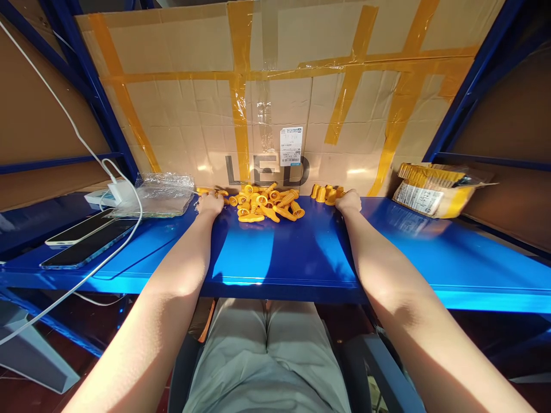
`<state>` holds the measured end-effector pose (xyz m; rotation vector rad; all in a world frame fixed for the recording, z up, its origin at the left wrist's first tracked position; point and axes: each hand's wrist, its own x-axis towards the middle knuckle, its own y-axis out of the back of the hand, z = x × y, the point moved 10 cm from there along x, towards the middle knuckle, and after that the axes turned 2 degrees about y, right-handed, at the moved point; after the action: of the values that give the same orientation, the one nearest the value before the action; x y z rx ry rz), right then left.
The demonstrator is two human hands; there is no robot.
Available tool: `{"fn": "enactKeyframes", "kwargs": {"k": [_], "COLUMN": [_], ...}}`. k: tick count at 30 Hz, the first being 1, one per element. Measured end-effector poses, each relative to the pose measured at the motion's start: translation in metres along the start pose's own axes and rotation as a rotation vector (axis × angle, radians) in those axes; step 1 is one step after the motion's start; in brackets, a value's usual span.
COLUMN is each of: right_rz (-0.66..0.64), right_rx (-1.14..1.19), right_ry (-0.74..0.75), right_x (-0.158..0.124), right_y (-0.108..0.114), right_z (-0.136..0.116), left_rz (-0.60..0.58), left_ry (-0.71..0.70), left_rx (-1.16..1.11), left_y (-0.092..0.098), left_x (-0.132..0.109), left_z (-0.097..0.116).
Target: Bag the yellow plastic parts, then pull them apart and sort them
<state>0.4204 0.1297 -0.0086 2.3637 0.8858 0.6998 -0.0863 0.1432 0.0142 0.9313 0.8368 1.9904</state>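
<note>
A heap of small orange plastic caps (267, 203) lies at the back of the blue shelf (301, 258), against a taped cardboard sheet. My left hand (210, 203) rests at the heap's left edge, fingers curled down among the caps. A smaller cluster of orange caps (326, 194) sits to the right, and my right hand (348, 201) is closed beside it, touching those caps. What either hand holds is hidden under the knuckles.
Two phones (81, 241) lie on the left of the shelf with a white charger (116, 192) and cable. A clear plastic bag (159, 195) sits beside them. Yellow packets (430, 189) lie at the right. Cardboard (275, 97) walls the back.
</note>
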Motion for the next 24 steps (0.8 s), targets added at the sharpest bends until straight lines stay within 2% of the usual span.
{"fn": "enactKeyframes", "kwargs": {"k": [6, 11, 14, 17, 21, 24], "right_rz": [-0.01, -0.033, 0.013, 0.121, 0.228, 0.162], "right_rx": [0.13, 0.106, 0.106, 0.134, 0.162, 0.161], "right_ry": [0.044, 0.036, 0.026, 0.074, 0.27, 0.433], "right_x": [0.009, 0.006, 0.003, 0.002, -0.005, -0.02], "right_y": [-0.01, -0.012, -0.006, 0.008, 0.027, 0.022], "right_z": [0.0, -0.003, -0.003, -0.008, -0.039, -0.075], "left_rz": [-0.037, -0.009, -0.042, -0.056, -0.027, 0.011], "left_ry": [-0.103, -0.105, -0.062, -0.001, 0.02, 0.052], "left_rx": [0.002, -0.042, -0.017, 0.018, 0.015, 0.011], "left_y": [-0.004, 0.0, -0.004, -0.006, -0.002, 0.005], "left_x": [0.002, 0.003, 0.002, 0.001, 0.0, -0.004], "left_z": [0.008, 0.008, 0.004, -0.002, -0.002, -0.002]}}
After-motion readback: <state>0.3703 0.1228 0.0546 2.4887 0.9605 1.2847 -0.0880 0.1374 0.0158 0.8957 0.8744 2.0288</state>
